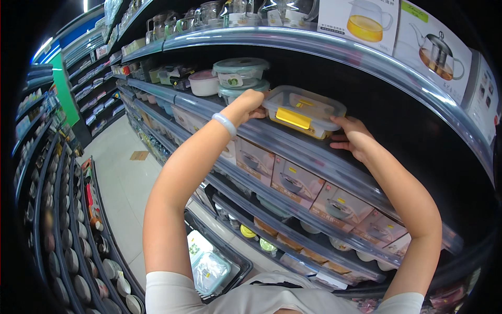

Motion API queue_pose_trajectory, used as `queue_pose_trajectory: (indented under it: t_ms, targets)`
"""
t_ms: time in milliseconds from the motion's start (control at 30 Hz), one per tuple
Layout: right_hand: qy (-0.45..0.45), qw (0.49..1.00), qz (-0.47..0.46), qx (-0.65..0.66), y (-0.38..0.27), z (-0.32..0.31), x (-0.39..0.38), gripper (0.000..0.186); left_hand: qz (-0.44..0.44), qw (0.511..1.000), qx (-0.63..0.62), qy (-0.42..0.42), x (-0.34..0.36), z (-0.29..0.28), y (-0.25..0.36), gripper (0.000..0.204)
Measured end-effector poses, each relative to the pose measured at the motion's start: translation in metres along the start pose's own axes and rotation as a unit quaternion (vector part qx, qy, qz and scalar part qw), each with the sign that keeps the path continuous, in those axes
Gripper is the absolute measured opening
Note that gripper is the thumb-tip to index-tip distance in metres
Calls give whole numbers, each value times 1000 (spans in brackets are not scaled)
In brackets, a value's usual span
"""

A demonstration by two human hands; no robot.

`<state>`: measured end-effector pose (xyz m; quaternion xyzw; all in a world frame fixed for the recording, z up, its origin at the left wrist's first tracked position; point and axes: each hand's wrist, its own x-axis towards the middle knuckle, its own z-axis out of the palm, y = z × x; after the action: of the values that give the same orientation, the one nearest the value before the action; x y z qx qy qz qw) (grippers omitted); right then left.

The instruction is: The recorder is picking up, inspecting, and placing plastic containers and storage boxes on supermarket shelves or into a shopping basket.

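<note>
On the lidded container between my left fingers and right fingers, a yellow label carries print too small to read. Just beyond my left fingers, a round tub bears a white label with a green picture. Above my right fingers, the pitcher box and kettle box show printed characters

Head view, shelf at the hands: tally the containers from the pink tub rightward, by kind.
Pink tub: 1
Round teal-lidded containers: 2, stacked
Rectangular box with yellow latch: 1
Total: 4
</note>
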<state>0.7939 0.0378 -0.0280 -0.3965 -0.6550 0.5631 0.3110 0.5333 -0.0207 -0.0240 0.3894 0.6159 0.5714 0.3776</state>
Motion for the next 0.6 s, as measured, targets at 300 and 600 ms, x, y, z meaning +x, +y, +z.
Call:
queue_pose_trajectory:
  t_ms: [300,600]
  targets:
    - [35,998,-6,60,3,-1,9,45,50,999,0,-13,3,-8,-13,35]
    - [26,998,-28,46,3,5,2,52,70,997,-15,23,1,-4,-17,36]
